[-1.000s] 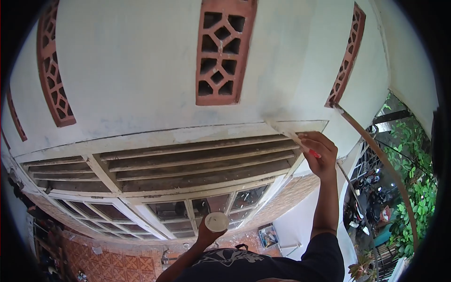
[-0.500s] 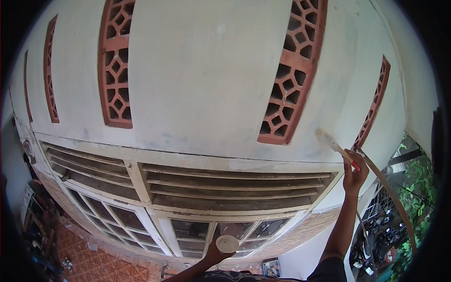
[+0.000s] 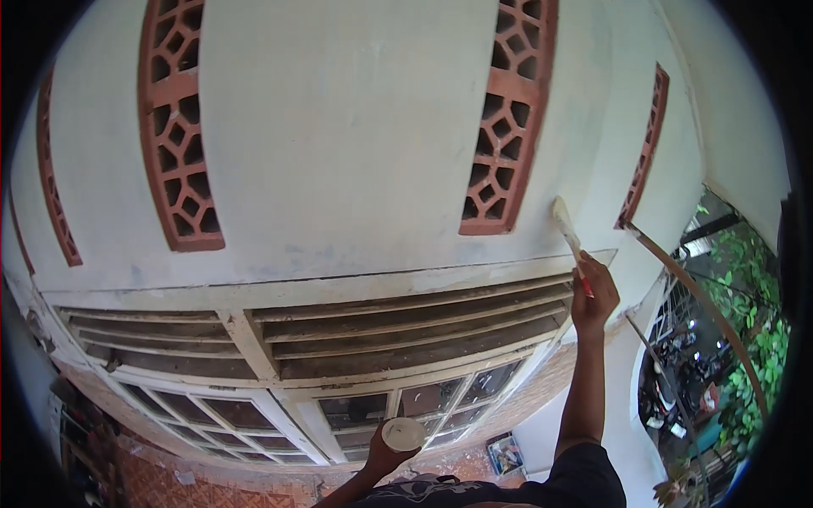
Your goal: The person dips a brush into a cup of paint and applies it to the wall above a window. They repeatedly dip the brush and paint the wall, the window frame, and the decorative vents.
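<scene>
your right hand (image 3: 595, 298) has its grip closed round the handle of a paintbrush (image 3: 569, 235), whose bristles rise up and left of your knuckles to touch the pale wall (image 3: 356, 135) beside a red vent block (image 3: 500, 127). your left hand (image 3: 385, 453), low down, holds a small round cup (image 3: 403, 433) below the louvred window frame (image 3: 339, 330).
</scene>
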Available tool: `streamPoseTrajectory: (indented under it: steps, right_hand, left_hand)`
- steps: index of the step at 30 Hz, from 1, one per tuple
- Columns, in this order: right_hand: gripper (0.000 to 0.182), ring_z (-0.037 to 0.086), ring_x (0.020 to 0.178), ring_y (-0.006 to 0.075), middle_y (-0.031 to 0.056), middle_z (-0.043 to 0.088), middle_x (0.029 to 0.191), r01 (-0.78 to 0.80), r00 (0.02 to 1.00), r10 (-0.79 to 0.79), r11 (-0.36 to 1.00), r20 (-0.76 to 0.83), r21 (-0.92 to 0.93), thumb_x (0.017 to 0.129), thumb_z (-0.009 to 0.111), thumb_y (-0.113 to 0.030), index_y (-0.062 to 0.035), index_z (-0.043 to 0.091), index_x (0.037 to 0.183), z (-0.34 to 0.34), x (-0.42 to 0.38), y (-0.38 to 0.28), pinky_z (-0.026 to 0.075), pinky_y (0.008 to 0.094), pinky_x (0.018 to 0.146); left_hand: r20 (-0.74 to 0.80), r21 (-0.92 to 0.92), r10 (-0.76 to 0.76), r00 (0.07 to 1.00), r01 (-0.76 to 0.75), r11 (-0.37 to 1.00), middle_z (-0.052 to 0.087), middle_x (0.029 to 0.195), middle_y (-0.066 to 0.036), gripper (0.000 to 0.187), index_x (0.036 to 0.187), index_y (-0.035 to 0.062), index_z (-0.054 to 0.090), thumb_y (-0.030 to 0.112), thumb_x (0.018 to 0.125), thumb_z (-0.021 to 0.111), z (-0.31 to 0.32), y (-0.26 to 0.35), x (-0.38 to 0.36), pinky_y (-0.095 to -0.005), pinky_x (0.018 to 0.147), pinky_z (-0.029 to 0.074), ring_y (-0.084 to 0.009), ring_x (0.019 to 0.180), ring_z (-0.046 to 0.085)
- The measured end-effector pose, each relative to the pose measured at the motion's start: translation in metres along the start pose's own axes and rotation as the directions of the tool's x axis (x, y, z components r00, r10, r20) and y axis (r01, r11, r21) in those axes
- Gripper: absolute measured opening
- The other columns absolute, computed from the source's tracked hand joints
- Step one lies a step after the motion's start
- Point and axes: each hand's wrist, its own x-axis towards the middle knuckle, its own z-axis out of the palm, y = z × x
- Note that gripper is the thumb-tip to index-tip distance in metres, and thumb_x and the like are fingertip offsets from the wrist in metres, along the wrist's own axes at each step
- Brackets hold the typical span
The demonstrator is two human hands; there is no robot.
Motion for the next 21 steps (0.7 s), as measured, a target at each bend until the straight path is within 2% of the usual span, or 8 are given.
streamPoseTrajectory:
  steps: [6, 8, 10, 12, 14, 16, 20, 21]
  right_hand:
    - [0.023, 0.070, 0.090, 0.0299, 0.0185, 0.070, 0.098, -0.131, 0.991, 0.133, 0.989, -0.031, 0.064, 0.078, 0.069, 0.007, -0.0005, 0.066, 0.100, -0.008, -0.005, -0.008, 0.055, 0.0348, 0.078]
    - [0.018, 0.069, 0.095, 0.0264, 0.0192, 0.070, 0.099, -0.179, 0.983, 0.183, 0.977, -0.020, 0.118, 0.083, 0.067, 0.006, 0.0012, 0.065, 0.100, -0.010, -0.001, -0.008, 0.053, 0.0322, 0.084]
    - [0.016, 0.069, 0.094, 0.0241, 0.0187, 0.070, 0.100, -0.189, 0.981, 0.194, 0.974, -0.031, 0.123, 0.086, 0.066, 0.004, 0.0026, 0.064, 0.102, -0.010, 0.001, -0.003, 0.052, 0.0305, 0.084]
    - [0.018, 0.069, 0.086, 0.0216, 0.0166, 0.070, 0.097, -0.266, 0.951, 0.294, 0.938, -0.099, 0.223, 0.083, 0.067, 0.005, 0.0010, 0.065, 0.100, -0.009, 0.002, 0.002, 0.054, 0.0305, 0.076]
    - [0.015, 0.068, 0.084, 0.0186, 0.0144, 0.069, 0.096, -0.292, 0.940, 0.325, 0.924, -0.106, 0.247, 0.087, 0.065, 0.002, 0.0023, 0.063, 0.102, -0.010, 0.002, 0.006, 0.054, 0.0289, 0.075]
    - [0.015, 0.068, 0.084, 0.0181, 0.0131, 0.067, 0.097, -0.360, 0.880, 0.464, 0.787, -0.096, 0.501, 0.091, 0.062, -0.001, 0.0041, 0.061, 0.105, -0.010, 0.008, 0.004, 0.054, 0.0270, 0.074]
    - [0.021, 0.068, 0.085, 0.0196, 0.0168, 0.066, 0.103, -0.354, 0.896, 0.440, 0.796, -0.067, 0.491, 0.095, 0.059, -0.006, 0.0040, 0.056, 0.113, -0.017, 0.019, 0.007, 0.056, 0.0294, 0.074]
    - [0.021, 0.069, 0.084, 0.0204, 0.0172, 0.066, 0.104, -0.334, 0.902, 0.425, 0.794, -0.071, 0.508, 0.095, 0.059, -0.006, 0.0040, 0.056, 0.113, -0.019, 0.022, 0.005, 0.056, 0.0297, 0.073]
  left_hand:
    - [0.022, -0.035, -0.017, 1.000, 0.018, 0.999, 0.063, 0.109, -0.014, 0.076, 0.118, 0.0017, 0.050, 0.023, 0.059, 0.093, -0.015, -0.002, -0.009, -0.0378, 0.089, 0.051, -0.0257, 0.102, 0.063]
    - [0.027, -0.063, -0.027, 0.999, 0.029, 0.998, 0.063, 0.109, -0.014, 0.076, 0.118, 0.0017, 0.051, 0.022, 0.058, 0.093, -0.018, 0.000, -0.011, -0.0375, 0.089, 0.051, -0.0257, 0.102, 0.063]
    - [-0.020, -0.044, -0.043, 0.999, 0.042, 0.998, 0.063, 0.108, -0.014, 0.075, 0.117, 0.0014, 0.051, 0.020, 0.058, 0.093, -0.022, 0.005, -0.007, -0.0371, 0.088, 0.051, -0.0253, 0.101, 0.063]
    - [-0.041, -0.086, -0.017, 0.999, 0.014, 0.996, 0.063, 0.108, -0.013, 0.074, 0.117, 0.0013, 0.051, 0.019, 0.058, 0.092, -0.022, 0.003, -0.003, -0.0370, 0.088, 0.051, -0.0249, 0.101, 0.063]
    - [-0.067, -0.134, 0.005, 0.998, -0.014, 0.991, 0.063, 0.108, -0.013, 0.074, 0.117, 0.0012, 0.051, 0.018, 0.059, 0.092, -0.021, 0.002, 0.002, -0.0369, 0.088, 0.051, -0.0244, 0.101, 0.063]
    - [-0.035, -0.097, -0.060, 0.998, 0.057, 0.994, 0.061, 0.111, -0.013, 0.076, 0.119, 0.0015, 0.049, 0.015, 0.057, 0.092, -0.021, 0.010, 0.002, -0.0367, 0.090, 0.051, -0.0234, 0.104, 0.062]
    - [-0.085, -0.169, -0.038, 0.996, 0.023, 0.985, 0.063, 0.108, -0.012, 0.074, 0.118, 0.0022, 0.051, 0.016, 0.058, 0.092, -0.012, 0.017, -0.001, -0.0364, 0.088, 0.051, -0.0233, 0.100, 0.063]
    - [-0.034, -0.156, -0.033, 0.999, 0.027, 0.987, 0.063, 0.109, -0.012, 0.074, 0.118, 0.0024, 0.051, 0.017, 0.058, 0.092, -0.011, 0.022, 0.002, -0.0365, 0.088, 0.051, -0.0232, 0.101, 0.063]
